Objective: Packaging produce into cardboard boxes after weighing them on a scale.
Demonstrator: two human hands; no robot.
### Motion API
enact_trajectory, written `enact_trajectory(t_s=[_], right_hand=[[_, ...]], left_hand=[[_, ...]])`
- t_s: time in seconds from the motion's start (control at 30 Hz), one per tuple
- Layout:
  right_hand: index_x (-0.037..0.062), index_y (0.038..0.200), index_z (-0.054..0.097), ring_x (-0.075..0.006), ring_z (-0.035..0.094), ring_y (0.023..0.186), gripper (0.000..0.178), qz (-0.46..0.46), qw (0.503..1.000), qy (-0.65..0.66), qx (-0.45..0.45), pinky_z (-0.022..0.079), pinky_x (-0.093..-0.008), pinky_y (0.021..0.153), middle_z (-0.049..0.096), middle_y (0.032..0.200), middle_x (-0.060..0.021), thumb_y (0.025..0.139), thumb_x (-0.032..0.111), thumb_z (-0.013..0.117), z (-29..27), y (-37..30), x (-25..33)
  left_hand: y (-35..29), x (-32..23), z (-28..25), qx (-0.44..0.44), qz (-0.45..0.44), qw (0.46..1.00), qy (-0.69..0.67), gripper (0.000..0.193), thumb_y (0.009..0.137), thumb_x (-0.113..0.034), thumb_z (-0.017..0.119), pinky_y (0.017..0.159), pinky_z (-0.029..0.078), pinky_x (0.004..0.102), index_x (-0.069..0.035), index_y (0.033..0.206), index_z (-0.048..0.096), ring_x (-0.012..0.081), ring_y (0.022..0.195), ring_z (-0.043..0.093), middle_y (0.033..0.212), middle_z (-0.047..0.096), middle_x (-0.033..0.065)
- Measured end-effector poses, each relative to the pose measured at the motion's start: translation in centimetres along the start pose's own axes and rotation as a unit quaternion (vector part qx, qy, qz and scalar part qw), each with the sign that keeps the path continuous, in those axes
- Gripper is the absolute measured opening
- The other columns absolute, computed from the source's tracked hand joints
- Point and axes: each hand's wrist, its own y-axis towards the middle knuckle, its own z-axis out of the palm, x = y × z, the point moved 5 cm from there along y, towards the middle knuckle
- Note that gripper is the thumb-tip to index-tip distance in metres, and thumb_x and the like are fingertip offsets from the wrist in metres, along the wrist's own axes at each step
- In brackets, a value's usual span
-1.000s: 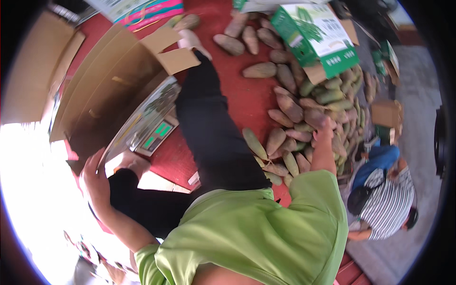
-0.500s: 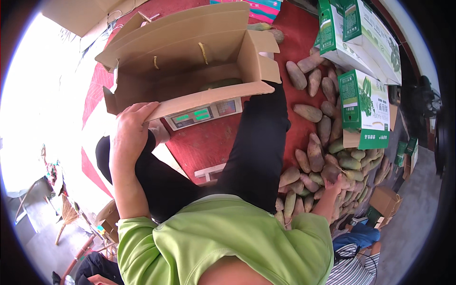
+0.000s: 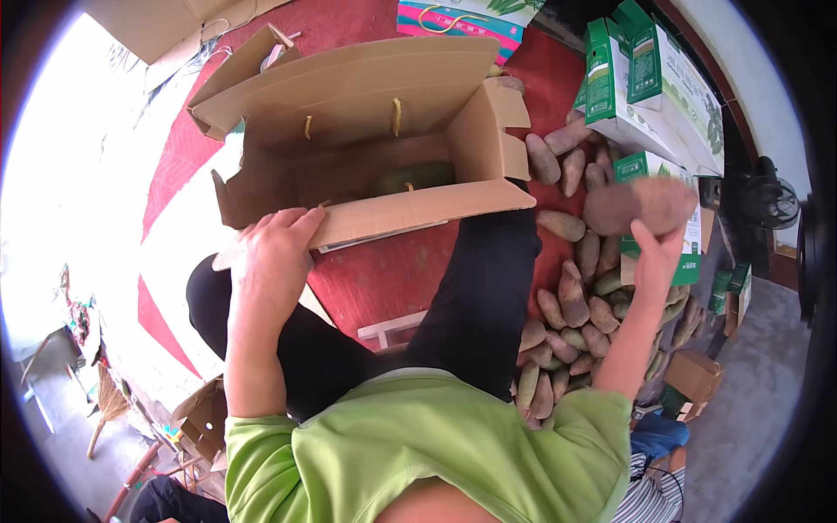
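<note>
A thick brownish-purple tuber (image 3: 664, 204), long axis left-to-right, is gripped by the right hand (image 3: 660, 250), rightward of the open brown cardboard box (image 3: 349, 105) held by the left hand (image 3: 270, 257).

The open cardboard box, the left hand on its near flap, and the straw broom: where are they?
Open cardboard box (image 3: 353, 124), head view: inside of its far wall.
Left hand (image 3: 275, 251), head view: back of the hand.
Straw broom (image 3: 109, 399), head view: its bristles.

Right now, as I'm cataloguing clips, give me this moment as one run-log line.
left hand on near flap of open carton | right hand holding blurred brownish vegetable | green vegetable inside carton
</note>
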Motion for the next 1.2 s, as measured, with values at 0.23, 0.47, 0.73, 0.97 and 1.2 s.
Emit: enact_trajectory(t_s=[0.23,0.47,0.73,0.97,1.2], right_hand=[[0.0071,0.131,0.045,-0.0196,0.053,0.117,0.078,-0.156,0.919,-0.123,0.341,0.044,-0.0373,0.099,0.055,0.123,-0.0075,0.062,0.005,0.08,19.5,2.9,9.4],[0.0069,0.121,0.05,-0.0338,0.054,0.112,0.067,-0.233,0.683,-0.381,0.577,0.045,-0.0413,0.092,0.058,0.117,-0.0151,0.06,0.009,0.078,34.1,1.2,1.0],[0.0045,0.118,0.054,-0.0391,0.059,0.104,0.052,-0.182,0.585,-0.517,0.598,0.046,-0.0447,0.091,0.063,0.111,-0.0196,0.081,0.039,0.065,36.1,0.1,-3.2],[0.0006,0.121,0.056,-0.0186,0.063,0.092,0.05,-0.167,0.826,-0.166,0.512,0.05,-0.0302,0.081,0.065,0.104,-0.0114,0.081,0.028,0.068,30.4,3.4,3.1],[-0.0006,0.12,0.056,-0.0134,0.059,0.09,0.039,0.041,0.935,-0.149,0.319,0.048,-0.0269,0.079,0.063,0.102,-0.0086,0.086,0.015,0.065,9.8,3.1,0.9]], left_hand=[[-0.1,0.1,-0.1,0.006,0.011,1.0,0.019,0.039,0.07,-0.006,0.068,0.084,0.049,0.0414,-0.008,0.109,0.066,0.0306,0.096,0.062,0.104,0.067,0.0098],[-0.3,0.5,0.0,0.014,0.002,1.0,0.022,0.045,0.067,-0.009,0.072,0.084,0.048,0.0416,-0.009,0.111,0.065,0.0302,0.098,0.062,0.106,0.066,0.0094],[0.0,0.3,-0.1,0.012,0.031,0.999,0.004,0.034,0.076,0.0,0.056,0.081,0.049,0.0403,-0.008,0.107,0.065,0.0287,0.091,0.063,0.101,0.067,0.0088],[0.2,0.8,0.2,0.012,-0.011,1.0,-0.027,0.034,0.083,0.001,0.05,0.079,0.05,0.04,-0.01,0.111,0.066,0.0328,0.089,0.065,0.105,0.066,0.0119],[0.2,0.6,-0.1,0.018,0.037,0.999,-0.022,0.033,0.086,0.001,0.05,0.078,0.051,0.0365,-0.007,0.114,0.064,0.0311,0.091,0.066,0.106,0.065,0.0148]])
